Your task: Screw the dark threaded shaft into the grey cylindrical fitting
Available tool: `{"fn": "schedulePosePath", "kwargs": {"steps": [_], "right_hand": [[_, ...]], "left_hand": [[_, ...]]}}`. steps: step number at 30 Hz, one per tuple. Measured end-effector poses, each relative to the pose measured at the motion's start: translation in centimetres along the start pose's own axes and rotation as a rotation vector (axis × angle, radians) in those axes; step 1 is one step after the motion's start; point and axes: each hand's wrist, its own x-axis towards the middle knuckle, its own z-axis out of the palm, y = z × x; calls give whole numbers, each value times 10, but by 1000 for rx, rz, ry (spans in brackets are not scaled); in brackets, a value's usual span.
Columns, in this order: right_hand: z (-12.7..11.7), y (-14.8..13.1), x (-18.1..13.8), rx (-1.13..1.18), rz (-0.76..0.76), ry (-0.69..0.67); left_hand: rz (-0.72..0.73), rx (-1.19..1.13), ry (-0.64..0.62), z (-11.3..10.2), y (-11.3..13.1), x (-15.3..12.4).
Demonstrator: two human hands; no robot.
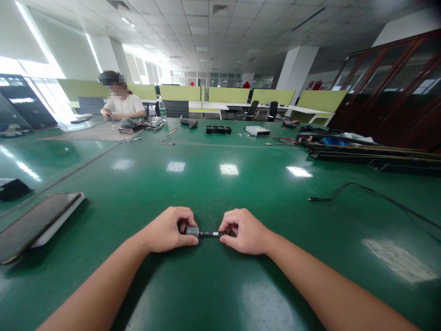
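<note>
My left hand (168,231) is closed around a grey metal cylinder (192,231), thumb below and fingers above. From its right side a thin metal shaft (207,234) runs level to my right hand (247,232). There my right thumb and fingers pinch a small dark coil spring (223,234) at the shaft's end, and they hide part of it. Both hands are low over the green table (213,193), close together. Whether the metal parts touch the tabletop I cannot tell.
A phone (41,220) lies on a white object at left. On the right is a black cable (365,186); beyond it, a pile of dark parts (344,145). A black device (218,129) and white box (257,131) stand farther back. Another person (122,103) sits across the table.
</note>
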Motion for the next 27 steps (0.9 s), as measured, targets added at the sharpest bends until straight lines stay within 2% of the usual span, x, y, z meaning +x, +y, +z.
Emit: {"fn": "schedulePosePath", "kwargs": {"steps": [4,9,11,18,27], "right_hand": [[2,-3,1,33,11,0],[2,-6,0,299,115,-58],[2,-7,-1,335,118,-65],[5,-5,-1,211,115,-69],[4,-9,1,135,28,-75]], "left_hand": [[6,2,-8,2,1,1],[22,25,-8,6,3,2],[25,28,-7,7,3,2],[27,34,2,8,3,3],[22,62,5,8,6,3]]}}
